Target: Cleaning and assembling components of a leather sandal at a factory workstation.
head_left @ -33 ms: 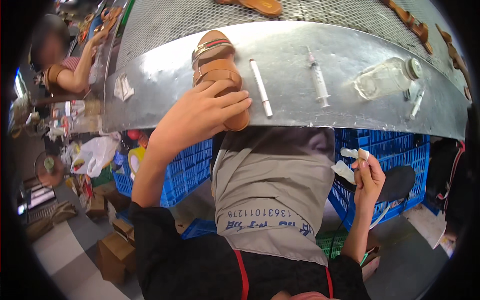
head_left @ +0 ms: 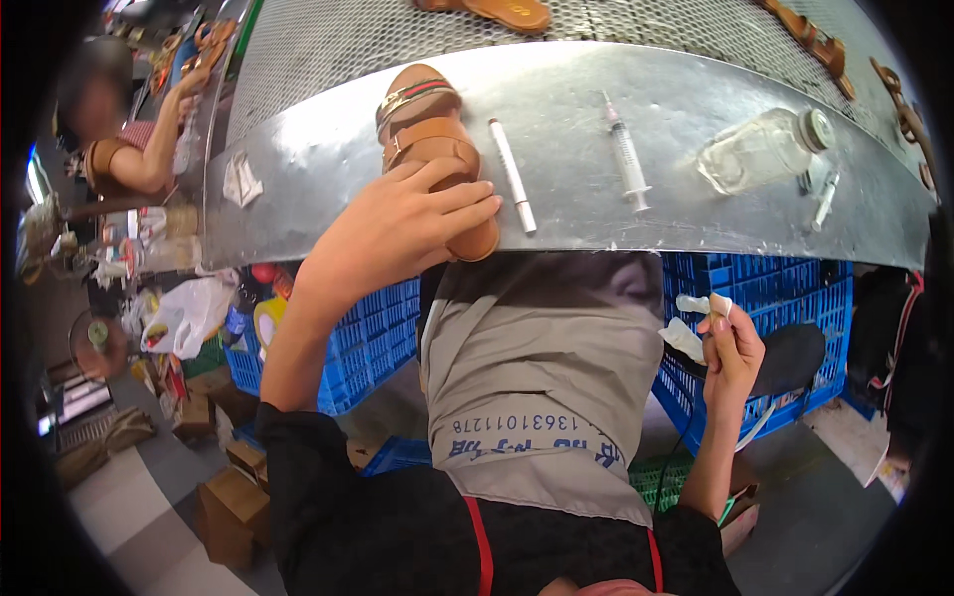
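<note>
A grey apron [head_left: 542,387] fills the lower middle of the frame, carrying a row of small printed digits and larger blue characters, all upside down here. Right of it, the right hand [head_left: 733,360] is raised beyond the front of the bench [head_left: 571,223], thumb and fingers pinched together on a white scrap [head_left: 684,341]; whether this is one piece or two, I cannot tell. The left hand [head_left: 402,226], left of centre, lies over one brown sandal [head_left: 430,139], fingers bent across its rear half and grasping it. The sandal rests on the bench, toe toward the top of the frame, heel at the front edge; its toe strap has a green and red stripe. Two large blue crates [head_left: 363,348] show below the bench, one on each side of the apron.

Right of the sandal, in order, lie one pen [head_left: 512,174], one syringe [head_left: 625,159], one clear bottle [head_left: 750,157] on its side and one small tube [head_left: 825,202]. A crumpled cloth [head_left: 241,181] lies at the bench's left. Farther off, three more sandals [head_left: 512,13] show along the top and upper right on grey mesh [head_left: 646,28]. Upper left, a co-worker [head_left: 139,164] reaches toward other sandals.
</note>
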Available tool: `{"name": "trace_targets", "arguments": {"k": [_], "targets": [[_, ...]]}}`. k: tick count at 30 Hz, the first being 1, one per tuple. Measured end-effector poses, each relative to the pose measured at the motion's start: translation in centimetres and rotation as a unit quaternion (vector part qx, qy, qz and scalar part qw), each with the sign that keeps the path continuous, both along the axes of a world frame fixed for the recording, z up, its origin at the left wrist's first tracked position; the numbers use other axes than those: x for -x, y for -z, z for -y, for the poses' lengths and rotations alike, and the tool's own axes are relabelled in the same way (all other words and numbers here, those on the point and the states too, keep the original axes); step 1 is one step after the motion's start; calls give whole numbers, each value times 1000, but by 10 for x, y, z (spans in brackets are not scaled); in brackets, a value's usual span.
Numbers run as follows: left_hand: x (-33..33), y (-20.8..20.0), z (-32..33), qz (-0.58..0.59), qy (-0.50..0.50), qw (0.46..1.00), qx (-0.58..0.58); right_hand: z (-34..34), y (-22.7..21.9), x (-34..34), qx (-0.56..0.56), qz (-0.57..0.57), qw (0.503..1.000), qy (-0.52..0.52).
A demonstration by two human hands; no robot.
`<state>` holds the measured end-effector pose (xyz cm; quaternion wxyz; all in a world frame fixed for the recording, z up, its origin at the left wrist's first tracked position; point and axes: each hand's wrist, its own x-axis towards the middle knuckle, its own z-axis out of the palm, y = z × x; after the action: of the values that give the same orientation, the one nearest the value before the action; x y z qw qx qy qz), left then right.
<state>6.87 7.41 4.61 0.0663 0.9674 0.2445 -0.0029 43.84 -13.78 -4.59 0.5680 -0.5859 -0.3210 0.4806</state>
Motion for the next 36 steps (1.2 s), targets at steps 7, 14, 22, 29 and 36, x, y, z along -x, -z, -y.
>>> {"name": "trace_targets", "arguments": {"k": [7, 14, 22, 29, 36], "targets": [[-82, 16, -2, 45, 30, 998, -30, 2, -11, 3, 12, 25, 1000, 2], [-113, 7, 10, 89, 31, 996, -7, -36, -32, 22, -60, 227, 966, -110], [-83, 36, -5, 250, -112, 958, -80, -82, -39, 46, -238, 611, 720, -226], [-86, 72, -18, 375, -133, 915, -70, -93, -32, 32, -285, 659, 644, -265], [-83, 74, -24, 397, -135, 907, -41, -108, -37, 41, -302, 667, 614, -294]]}}
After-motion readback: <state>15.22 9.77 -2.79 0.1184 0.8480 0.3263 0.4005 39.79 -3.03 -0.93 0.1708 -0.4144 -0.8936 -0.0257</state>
